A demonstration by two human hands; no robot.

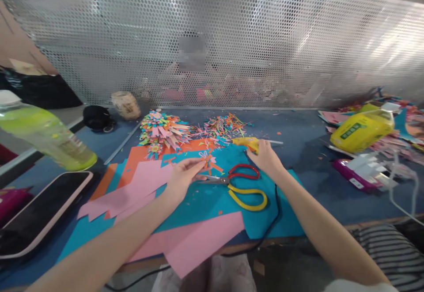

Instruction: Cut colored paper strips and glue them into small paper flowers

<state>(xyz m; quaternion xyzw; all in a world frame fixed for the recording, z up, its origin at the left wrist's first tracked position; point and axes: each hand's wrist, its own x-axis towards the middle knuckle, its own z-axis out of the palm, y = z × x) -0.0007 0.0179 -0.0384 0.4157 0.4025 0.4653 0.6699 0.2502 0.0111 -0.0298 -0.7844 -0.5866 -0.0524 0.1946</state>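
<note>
My right hand (267, 158) is wrapped round the handle of a yellow hot glue gun (245, 142). A pale glue stick (275, 142) sticks out of its back, and its nozzle points left toward my left hand (184, 173). That hand pinches a small orange paper piece (207, 159) between thumb and fingertips; its exact shape is hard to make out. Scissors (225, 180) with one red and one yellow handle lie just below, their tips hidden by my left hand. Under them is blue paper (205, 203), overlapped by pink paper sheets (149, 177).
A heap of paper flowers (162, 128) and thin paper scraps (227, 126) lie behind my hands. At left are a phone (46, 212) and a green drink bottle (49, 133). A yellow packet (362, 128) and a purple-white package (359, 175) sit at right. A perforated metal panel (232, 27) closes the back.
</note>
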